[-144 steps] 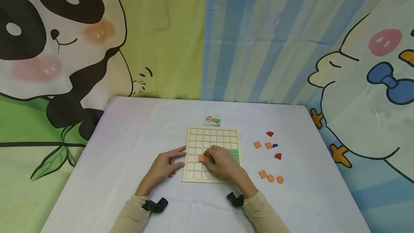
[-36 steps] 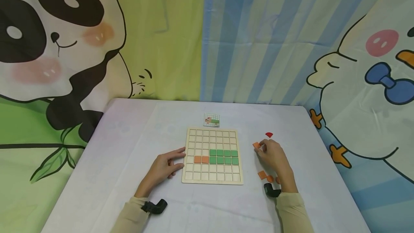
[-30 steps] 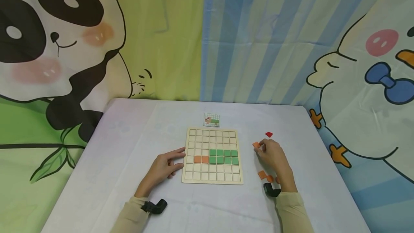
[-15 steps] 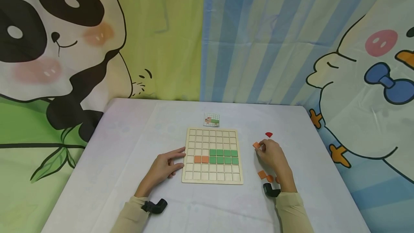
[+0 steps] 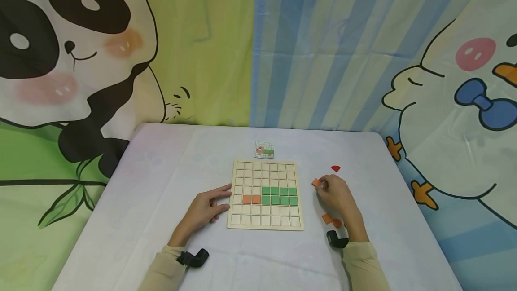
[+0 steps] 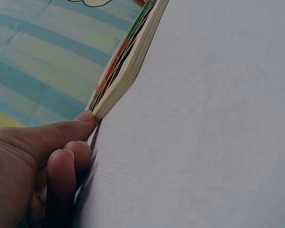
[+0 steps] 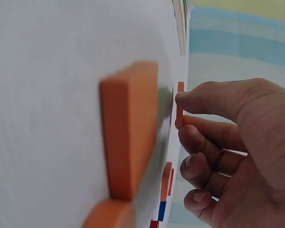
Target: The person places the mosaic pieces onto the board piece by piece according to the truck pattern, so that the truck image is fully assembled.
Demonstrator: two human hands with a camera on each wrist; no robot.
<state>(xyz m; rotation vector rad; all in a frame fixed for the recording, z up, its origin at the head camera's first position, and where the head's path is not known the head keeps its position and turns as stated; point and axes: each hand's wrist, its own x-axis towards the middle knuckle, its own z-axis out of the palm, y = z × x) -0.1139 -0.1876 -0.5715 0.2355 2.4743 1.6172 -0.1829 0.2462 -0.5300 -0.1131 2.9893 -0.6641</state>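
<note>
In the head view the wooden grid board (image 5: 265,222) lies mid-table, with two orange square tiles (image 5: 251,199) and a block of green tiles (image 5: 279,196) set in its cells. My left hand (image 5: 205,208) rests against the board's left edge, index finger and thumb touching it. The left wrist view has the thumb (image 6: 66,135) at the board's corner. To the right of the board, my right hand (image 5: 338,194) pinches an orange square tile (image 5: 316,182) between thumb and fingers. The right wrist view shows that tile (image 7: 180,104) edge-on, just off the white tabletop.
A red fan-shaped piece (image 5: 335,168) lies beyond the right hand. Nearer are a loose orange square tile (image 5: 327,218) and an orange disc (image 5: 337,223). Low in the right wrist view sits a blue piece (image 7: 162,211). A small picture card (image 5: 264,150) lies behind the board.
From the board, where it was at an orange tile, my right hand has gone right to the loose pieces. It now pinches another orange square tile, shifted slightly left. The left hand stays put.
</note>
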